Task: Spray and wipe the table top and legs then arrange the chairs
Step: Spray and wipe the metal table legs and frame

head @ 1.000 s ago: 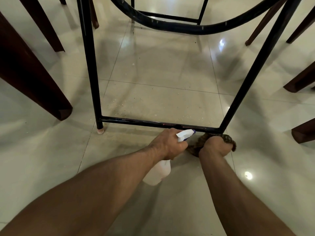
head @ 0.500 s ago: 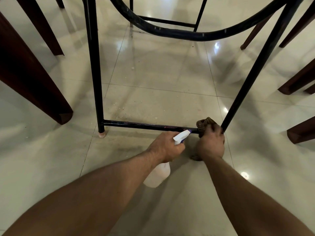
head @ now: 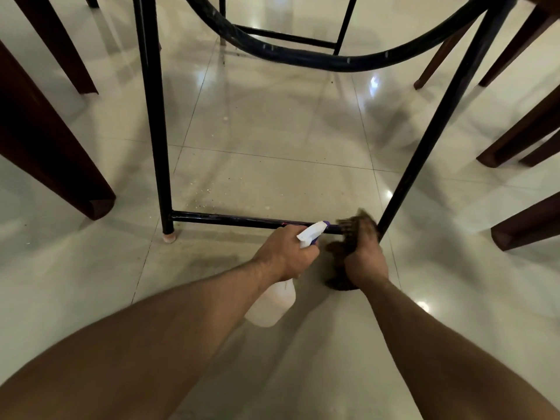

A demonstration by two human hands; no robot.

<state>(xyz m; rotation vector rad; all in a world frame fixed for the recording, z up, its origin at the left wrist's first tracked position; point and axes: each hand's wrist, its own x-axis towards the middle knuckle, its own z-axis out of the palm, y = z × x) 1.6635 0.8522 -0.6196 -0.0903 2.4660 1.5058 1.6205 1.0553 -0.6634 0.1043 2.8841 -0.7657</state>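
I look under a table with a black metal frame. Its low crossbar [head: 242, 220] runs between the left leg [head: 154, 122] and the slanted right leg [head: 424, 140]. My left hand [head: 288, 253] grips a white spray bottle [head: 272, 304], nozzle pointing at the bar's right end. My right hand [head: 365, 260] holds a dark brown cloth [head: 348, 234] wrapped over the crossbar right beside the right leg. The cloth's lower end hangs to the floor.
Dark wooden chair legs stand on the left [head: 54, 153] and on the right [head: 521, 137]. A curved black ring of the frame [head: 318, 57] hangs overhead. The glossy tiled floor [head: 272, 131] shows crumbs and droplets near the bar.
My right hand has lifted the cloth from the foot of the right leg up onto the crossbar. My left hand with the bottle stays in about the same place.
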